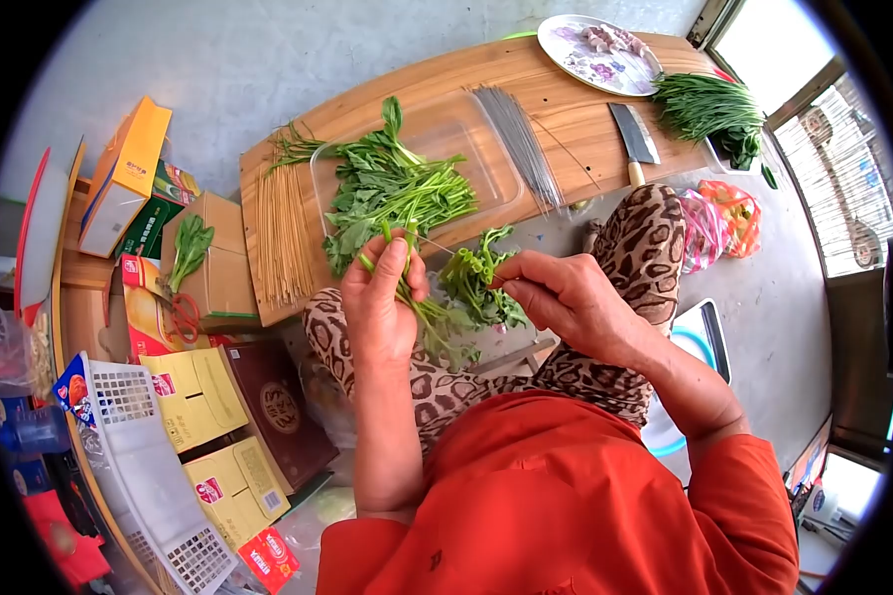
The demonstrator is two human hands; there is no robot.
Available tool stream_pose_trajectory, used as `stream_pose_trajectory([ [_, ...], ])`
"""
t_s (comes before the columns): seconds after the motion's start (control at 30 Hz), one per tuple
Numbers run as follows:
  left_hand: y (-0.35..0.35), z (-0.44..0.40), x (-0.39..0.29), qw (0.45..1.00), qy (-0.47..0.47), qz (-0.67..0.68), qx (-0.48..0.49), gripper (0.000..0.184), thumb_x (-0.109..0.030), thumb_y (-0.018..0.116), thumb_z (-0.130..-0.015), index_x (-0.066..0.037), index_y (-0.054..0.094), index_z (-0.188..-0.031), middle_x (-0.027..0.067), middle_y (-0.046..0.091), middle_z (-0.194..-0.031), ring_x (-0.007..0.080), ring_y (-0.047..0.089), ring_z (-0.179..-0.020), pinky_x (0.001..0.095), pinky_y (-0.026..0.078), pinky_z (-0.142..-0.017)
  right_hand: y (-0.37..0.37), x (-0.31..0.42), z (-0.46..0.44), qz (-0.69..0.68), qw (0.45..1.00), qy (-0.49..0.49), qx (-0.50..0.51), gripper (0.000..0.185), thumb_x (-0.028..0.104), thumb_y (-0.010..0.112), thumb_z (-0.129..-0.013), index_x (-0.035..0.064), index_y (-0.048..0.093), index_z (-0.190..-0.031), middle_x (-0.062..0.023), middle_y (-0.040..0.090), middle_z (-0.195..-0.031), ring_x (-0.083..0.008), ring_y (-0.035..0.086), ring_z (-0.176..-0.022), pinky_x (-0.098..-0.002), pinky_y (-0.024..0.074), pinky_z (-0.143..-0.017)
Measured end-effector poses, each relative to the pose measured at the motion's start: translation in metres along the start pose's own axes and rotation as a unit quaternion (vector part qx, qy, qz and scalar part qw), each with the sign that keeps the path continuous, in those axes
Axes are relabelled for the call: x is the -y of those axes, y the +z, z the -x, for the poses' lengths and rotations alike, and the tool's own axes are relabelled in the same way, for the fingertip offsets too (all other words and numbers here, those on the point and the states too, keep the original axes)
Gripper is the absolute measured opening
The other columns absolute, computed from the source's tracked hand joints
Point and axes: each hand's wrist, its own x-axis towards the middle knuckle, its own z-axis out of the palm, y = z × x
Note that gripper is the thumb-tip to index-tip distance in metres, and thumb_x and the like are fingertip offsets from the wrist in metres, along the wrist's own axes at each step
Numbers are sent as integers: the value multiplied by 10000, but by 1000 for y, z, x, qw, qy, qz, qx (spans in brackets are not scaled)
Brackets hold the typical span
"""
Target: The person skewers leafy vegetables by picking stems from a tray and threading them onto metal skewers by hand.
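My left hand (pixel 382 302) is closed around some green stems (pixel 435 319), whose leaves hang below the fingers. My right hand (pixel 577 302) pinches the end of a thin metal skewer (pixel 435 244), which reaches across toward my left hand. Folded greens (pixel 473 281) are bunched on the skewer beside my right fingertips. Behind my hands, a clear plastic tray (pixel 496 164) on the wooden table holds a pile of leafy greens (pixel 397 183). Wooden sticks (pixel 283 233) lie left of the tray and metal skewers (pixel 519 144) right of it.
Farther right are a cleaver (pixel 633 137), a plate with meat (pixel 577 67) and a bunch of long greens (pixel 706 107). Plastic bags (pixel 721 226) sit past my knee. Boxes (pixel 196 397), red scissors (pixel 185 317) and a white basket (pixel 149 466) stand at the left.
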Motion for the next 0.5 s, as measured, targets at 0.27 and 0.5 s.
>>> stream_pose_trajectory([
  [0.27,1,-1,1,1000,21,21,-4,132,-123,655,-874,-55,631,-984,8,572,-752,95,503,-624,234,390,-522,2,-7,4,-1,1000,-30,1,134,92,523,-932,15,599,-1011,-47,478,-580,-129,474,-514,-287,414,-503],
  [0.5,1,-1,1,999,34,15,-8,137,-117,654,-873,-48,627,-988,8,572,-742,90,504,-633,231,385,-534,2,-8,5,0,1000,-28,-1,130,90,522,-932,19,603,-1004,-42,468,-566,-123,470,-509,-286,411,-499],
])
